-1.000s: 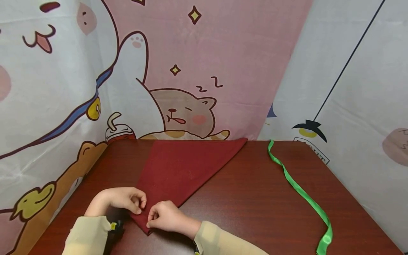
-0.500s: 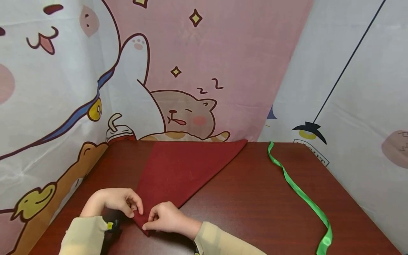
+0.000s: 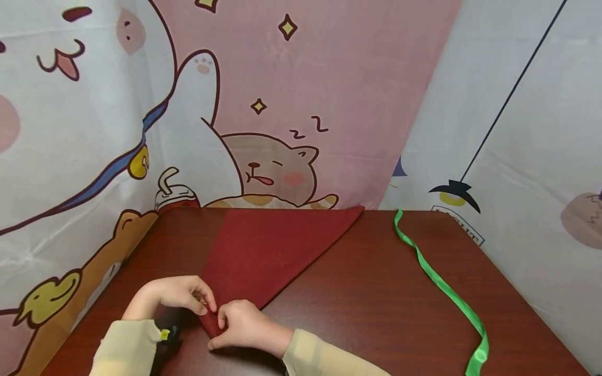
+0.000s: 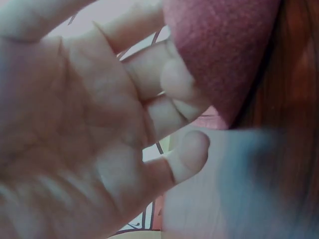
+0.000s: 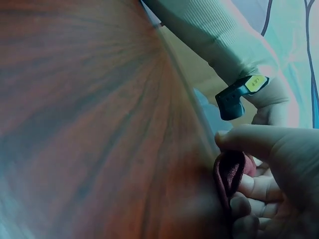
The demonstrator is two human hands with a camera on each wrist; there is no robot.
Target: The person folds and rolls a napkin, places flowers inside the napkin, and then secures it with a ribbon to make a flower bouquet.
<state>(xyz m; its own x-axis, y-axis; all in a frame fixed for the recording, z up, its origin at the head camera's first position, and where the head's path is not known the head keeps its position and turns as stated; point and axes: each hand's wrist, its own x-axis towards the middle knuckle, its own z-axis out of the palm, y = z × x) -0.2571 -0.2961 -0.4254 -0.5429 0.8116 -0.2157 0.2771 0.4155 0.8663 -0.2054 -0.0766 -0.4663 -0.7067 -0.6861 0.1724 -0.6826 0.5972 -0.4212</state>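
A dark red cloth (image 3: 263,250), folded to a triangle, lies on the table with its narrow end toward me. My left hand (image 3: 176,294) pinches its left edge near that end. In the left wrist view, the cloth (image 4: 224,55) hangs past the fingers, and the lower fingers are loosely bent. My right hand (image 3: 249,325) holds the near corner between thumb and fingers. Seen from the right wrist, the cloth's end (image 5: 249,164) is curled over into a small hollow roll under the thumb. The fingers hide part of this fold.
A green ribbon (image 3: 447,289) runs down the right side of the brown table (image 3: 376,313). Cartoon-printed curtains (image 3: 338,78) stand behind the table and along its sides. A small black wrist camera (image 3: 169,335) sits under the left wrist.
The pointed near corner of the cloth, seen earlier sticking out below the right hand, is now turned up between the fingers. The left hand shifted slightly left, then back right.
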